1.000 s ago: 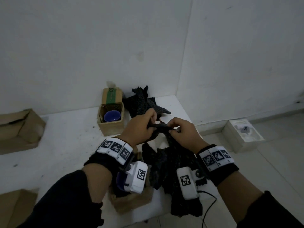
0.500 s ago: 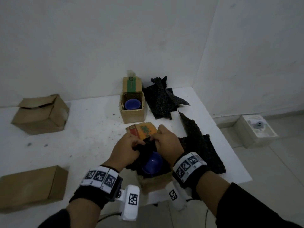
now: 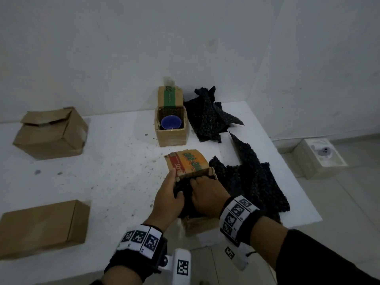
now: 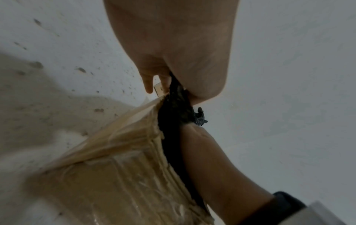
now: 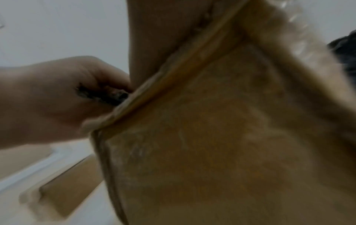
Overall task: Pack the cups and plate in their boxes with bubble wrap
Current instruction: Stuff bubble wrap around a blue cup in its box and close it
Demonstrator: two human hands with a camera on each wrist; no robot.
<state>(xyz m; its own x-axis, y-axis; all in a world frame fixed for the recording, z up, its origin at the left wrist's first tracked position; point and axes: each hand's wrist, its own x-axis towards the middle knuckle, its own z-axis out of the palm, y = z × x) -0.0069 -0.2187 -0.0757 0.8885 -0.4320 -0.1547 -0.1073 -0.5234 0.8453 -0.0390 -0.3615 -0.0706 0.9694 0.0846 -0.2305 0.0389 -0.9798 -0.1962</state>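
At the table's front edge stands an open cardboard box [image 3: 197,225] with an orange printed flap [image 3: 189,163]. Black bubble wrap [image 3: 183,188] fills its mouth, and whatever lies under it is hidden. My left hand [image 3: 175,183] grips the wrap at the box's left side, with the forefinger lying along the flap. My right hand [image 3: 199,182] curls its fingers down into the same wrap. In the left wrist view the wrap [image 4: 173,115] is pinched against the box wall [image 4: 125,167]. A blue cup [image 3: 170,122] sits in a second open box [image 3: 171,136] at the back.
More black bubble wrap lies beside the back box [image 3: 209,116] and to the right of my hands [image 3: 253,182]. Two closed cardboard boxes stand on the left [image 3: 51,132], [image 3: 41,227]. The white table [image 3: 102,171] ends just right of the wrap. A white box [image 3: 320,155] sits on the floor.
My hands came down from chest height with the wrap onto the near box. The blue cup that showed in that box half a second ago is now covered by wrap.
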